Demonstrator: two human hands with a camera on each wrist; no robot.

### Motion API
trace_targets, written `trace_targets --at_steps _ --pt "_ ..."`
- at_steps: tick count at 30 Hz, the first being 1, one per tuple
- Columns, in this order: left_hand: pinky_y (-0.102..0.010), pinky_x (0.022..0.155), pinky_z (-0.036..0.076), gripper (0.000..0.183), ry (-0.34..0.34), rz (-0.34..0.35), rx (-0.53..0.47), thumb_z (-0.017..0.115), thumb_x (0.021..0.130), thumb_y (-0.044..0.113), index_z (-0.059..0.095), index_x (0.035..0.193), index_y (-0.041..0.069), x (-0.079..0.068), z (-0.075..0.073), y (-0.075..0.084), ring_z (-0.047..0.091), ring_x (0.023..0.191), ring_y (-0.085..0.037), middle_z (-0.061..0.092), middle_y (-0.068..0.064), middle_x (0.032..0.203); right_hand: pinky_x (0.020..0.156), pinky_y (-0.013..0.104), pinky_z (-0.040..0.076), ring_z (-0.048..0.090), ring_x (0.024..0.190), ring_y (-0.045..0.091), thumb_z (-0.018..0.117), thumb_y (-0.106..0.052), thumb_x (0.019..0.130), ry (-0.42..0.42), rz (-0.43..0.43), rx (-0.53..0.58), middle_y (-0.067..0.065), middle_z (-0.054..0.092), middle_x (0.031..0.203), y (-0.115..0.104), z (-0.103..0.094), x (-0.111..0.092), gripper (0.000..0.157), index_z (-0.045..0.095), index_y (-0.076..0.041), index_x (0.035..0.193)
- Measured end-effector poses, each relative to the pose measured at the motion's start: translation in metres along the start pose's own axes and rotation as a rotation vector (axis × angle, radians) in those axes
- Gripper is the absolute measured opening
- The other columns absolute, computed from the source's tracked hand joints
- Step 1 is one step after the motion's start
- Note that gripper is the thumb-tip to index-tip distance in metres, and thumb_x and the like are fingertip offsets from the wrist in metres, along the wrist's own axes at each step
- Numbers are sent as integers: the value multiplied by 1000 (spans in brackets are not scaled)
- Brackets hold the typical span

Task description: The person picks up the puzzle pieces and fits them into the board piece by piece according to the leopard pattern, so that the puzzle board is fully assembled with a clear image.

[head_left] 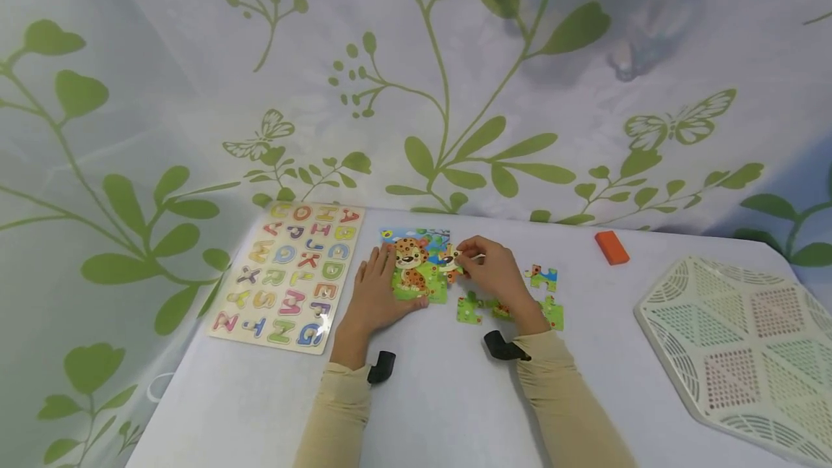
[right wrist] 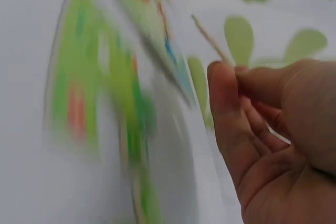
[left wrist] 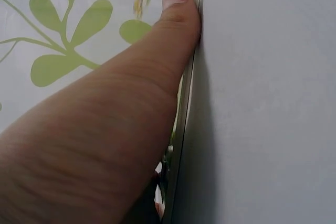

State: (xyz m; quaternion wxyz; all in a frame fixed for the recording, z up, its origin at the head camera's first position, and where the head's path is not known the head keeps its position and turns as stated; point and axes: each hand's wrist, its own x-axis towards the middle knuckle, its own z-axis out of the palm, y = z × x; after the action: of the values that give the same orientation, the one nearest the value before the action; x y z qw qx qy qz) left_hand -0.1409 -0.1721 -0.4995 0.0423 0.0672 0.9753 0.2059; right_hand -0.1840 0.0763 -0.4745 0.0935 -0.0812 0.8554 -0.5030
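Note:
A leopard-cub jigsaw puzzle (head_left: pixel 437 289) lies on the white table. My left hand (head_left: pixel 372 300) rests flat on its left side, fingers spread and thumb along the near edge; the left wrist view shows that thumb (left wrist: pixel 176 17) against the edge. Between thumb and fingers my right hand (head_left: pixel 499 274) pinches a jigsaw piece (head_left: pixel 449 258) printed with part of a spotted animal's face, at the puzzle's right side. Seen edge-on in the right wrist view, the piece (right wrist: pixel 209 38) stands tilted, raised off the table. Loose green pieces (head_left: pixel 468 309) lie under and beside the right forearm, partly hidden by it.
An alphabet board (head_left: pixel 279 276) with coloured letters lies left of the puzzle. Farther right are another loose piece (head_left: pixel 544 278), an orange block (head_left: pixel 612 248) and a white perforated plastic basket (head_left: pixel 669 345). A leaf-patterned cloth (head_left: pixel 403 128) hangs behind the table.

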Motion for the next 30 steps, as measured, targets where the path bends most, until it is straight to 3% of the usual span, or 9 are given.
trace_targets --at_steps 10,19,30 --pt "-58 129 10 124 -2 21 4 73 80 70 9 165 6 1 -1 3 5 161 -34 7 -12 173 59 25 55 73 69 14 69 -18 98 -8 24 -15 9 76 101 -30 44 24 19 71 -8 114" --pt "-58 129 10 123 1 19 -8 75 80 68 9 165 8 -1 -1 1 6 161 -33 7 -12 173 68 27 57 70 63 10 70 -15 96 33 72 -111 9 77 97 -37 69 35 17 71 -5 111" --pt "-61 128 12 102 8 41 -28 75 81 65 32 161 19 -1 -3 -1 7 160 -37 9 -14 173 79 36 59 70 87 22 68 -16 96 36 117 -274 7 75 95 -53 72 41 16 73 -5 107"
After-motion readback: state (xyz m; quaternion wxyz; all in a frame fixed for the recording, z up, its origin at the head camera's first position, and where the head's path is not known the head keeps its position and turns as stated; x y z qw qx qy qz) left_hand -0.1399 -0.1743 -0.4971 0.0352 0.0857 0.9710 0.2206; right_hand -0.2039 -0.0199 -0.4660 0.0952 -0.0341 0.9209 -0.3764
